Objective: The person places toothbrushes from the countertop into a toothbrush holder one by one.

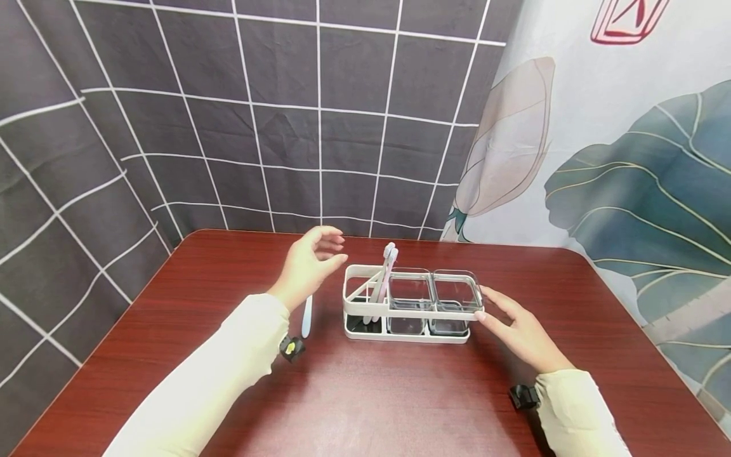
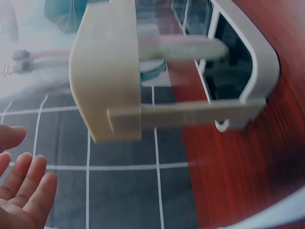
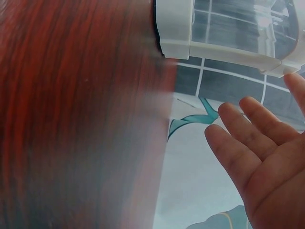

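The left hand (image 1: 308,263), grip loosely parted, hung beside a white rack (image 1: 422,314) of toothbrushes (image 1: 383,276) and clear cups (image 1: 411,291); the right hand (image 1: 522,330), grip uncurled, touched the rack's right end.

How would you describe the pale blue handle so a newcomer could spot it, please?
On the dark red wood-grain table, find the white two-tier rack. To its left, beside the bare left hand, lies the slim pale blue handle. Unlike the pink and whitish toothbrushes leaning in the rack, it is outside.

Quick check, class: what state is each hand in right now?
Left hand: open, holding nothing.
Right hand: open, touching the white rack.
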The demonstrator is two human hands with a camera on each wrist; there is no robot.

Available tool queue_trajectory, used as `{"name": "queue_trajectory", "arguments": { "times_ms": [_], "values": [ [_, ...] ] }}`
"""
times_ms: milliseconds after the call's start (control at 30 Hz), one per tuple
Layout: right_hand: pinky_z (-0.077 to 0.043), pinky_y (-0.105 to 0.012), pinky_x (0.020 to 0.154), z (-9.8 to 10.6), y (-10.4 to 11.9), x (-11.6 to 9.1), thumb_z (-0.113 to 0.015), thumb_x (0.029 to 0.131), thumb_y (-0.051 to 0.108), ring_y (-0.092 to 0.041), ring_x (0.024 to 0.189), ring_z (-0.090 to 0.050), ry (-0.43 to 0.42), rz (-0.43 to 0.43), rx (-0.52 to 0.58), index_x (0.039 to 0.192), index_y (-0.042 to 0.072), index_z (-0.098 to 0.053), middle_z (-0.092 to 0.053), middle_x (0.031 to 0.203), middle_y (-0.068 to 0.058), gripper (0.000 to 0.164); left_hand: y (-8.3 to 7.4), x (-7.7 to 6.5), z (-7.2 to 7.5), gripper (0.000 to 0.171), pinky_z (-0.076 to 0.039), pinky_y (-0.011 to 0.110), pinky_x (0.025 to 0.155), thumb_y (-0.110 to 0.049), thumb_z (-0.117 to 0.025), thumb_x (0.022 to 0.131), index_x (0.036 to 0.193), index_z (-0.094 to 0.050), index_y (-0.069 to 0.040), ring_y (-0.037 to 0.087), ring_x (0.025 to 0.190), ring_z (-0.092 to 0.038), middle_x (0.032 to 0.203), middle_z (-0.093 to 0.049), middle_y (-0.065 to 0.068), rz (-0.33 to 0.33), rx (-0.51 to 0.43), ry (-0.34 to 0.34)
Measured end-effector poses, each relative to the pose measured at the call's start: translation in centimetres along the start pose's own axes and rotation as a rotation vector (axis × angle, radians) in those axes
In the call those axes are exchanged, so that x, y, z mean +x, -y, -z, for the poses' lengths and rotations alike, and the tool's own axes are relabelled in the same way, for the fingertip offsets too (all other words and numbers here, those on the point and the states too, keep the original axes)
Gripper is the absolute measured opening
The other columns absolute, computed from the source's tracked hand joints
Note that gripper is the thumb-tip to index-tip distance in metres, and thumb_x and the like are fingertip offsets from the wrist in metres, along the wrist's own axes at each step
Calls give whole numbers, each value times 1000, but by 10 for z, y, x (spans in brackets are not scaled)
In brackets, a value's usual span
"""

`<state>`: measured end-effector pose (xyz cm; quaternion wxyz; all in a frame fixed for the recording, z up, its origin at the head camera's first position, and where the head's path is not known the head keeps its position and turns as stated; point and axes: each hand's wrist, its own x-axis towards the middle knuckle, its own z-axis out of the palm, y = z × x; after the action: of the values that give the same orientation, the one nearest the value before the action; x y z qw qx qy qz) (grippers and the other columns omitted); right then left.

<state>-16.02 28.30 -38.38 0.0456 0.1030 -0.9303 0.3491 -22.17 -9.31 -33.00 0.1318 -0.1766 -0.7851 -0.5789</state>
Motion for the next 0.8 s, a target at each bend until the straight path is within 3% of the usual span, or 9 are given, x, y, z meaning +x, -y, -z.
{"name": "queue_trajectory", "arguments": {
  "times_ms": [100,233,433,633,800],
  "values": [
    [-38,-61,100,0,0,0,-63,93,33,-41,131,-40,1,1,-3,143,8,-44,-45,144,-21,60,3,-1,9,39,-52,40,92,4,-71,81,118,-58,3,31,102,-62,109,-64,19,-3,59,-46],
    [-38,-61,100,1,0,0,-63,93,34,-41,131,-40,4,-6,-3,144,8,-44,-44,144,-21,60,9,-1,18,40,-50,41,94,2,-71,82,120,-58,2,29,105,-62,111,-65,18,50,127,-86],
    [-38,-62,100,0,0,0,-63,93,35,-41,131,-40,12,-20,1,145,9,-43,-44,144,-21,61,25,3,25,43,-50,43,94,2,-72,81,121,-56,2,33,105,-62,111,-64,21,133,133,-124],
    [-39,-61,99,0,1,0,-63,93,34,-40,131,-40,10,-18,7,144,9,-43,-44,144,-21,61,43,8,31,48,-48,45,97,-1,-73,81,125,-54,1,33,110,-60,117,-61,20,172,181,-104],
    [-40,-61,99,1,1,0,-63,93,34,-40,131,-40,9,-15,4,145,9,-43,-44,145,-21,61,48,11,33,51,-48,46,95,-3,-72,82,129,-52,2,35,115,-57,122,-59,22,222,265,-61]
  ]
}}
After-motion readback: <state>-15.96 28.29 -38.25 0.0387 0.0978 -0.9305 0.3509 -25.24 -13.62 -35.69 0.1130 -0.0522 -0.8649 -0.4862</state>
